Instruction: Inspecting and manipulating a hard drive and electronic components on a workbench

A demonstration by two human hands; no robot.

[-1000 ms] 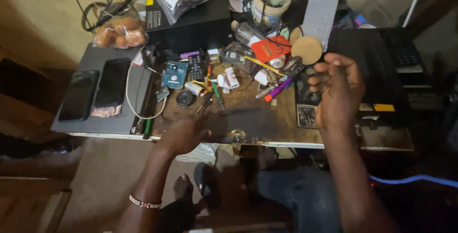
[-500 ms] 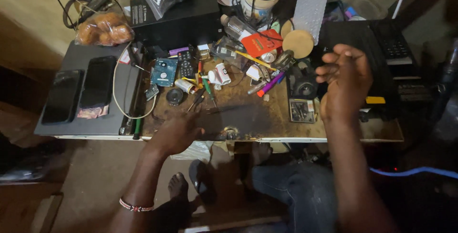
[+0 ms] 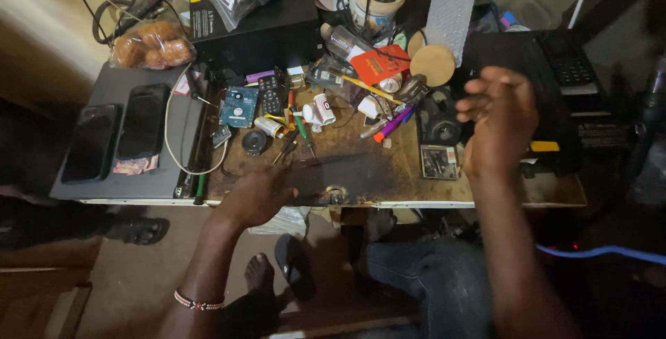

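Worn wooden workbench (image 3: pixel 388 183), top stained dark at centre. On it, L to R: closed grey laptop (image 3: pixel 149 172) w/ two black phones (image 3: pixel 118 138) on top, hard drive (image 3: pixel 239 106), small remote (image 3: pixel 270 92), screwdrivers (image 3: pixel 298 134), purple marker (image 3: pixel 392 122), round wooden disc (image 3: pixel 432 65). Black box (image 3: pixel 257 23) at back.

Electronics repair workshop: cluttered workbench (image 3: pixel 388 179), phones (image 3: pixel 142 120), tools (image 3: pixel 302 134).

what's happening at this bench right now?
A person sits at a cluttered wooden workbench. The left hand rests near the front edge by small hand tools; the right hand is raised, fingers curled, holding nothing visible. Two dark phones lie on a closed grey laptop at the left.
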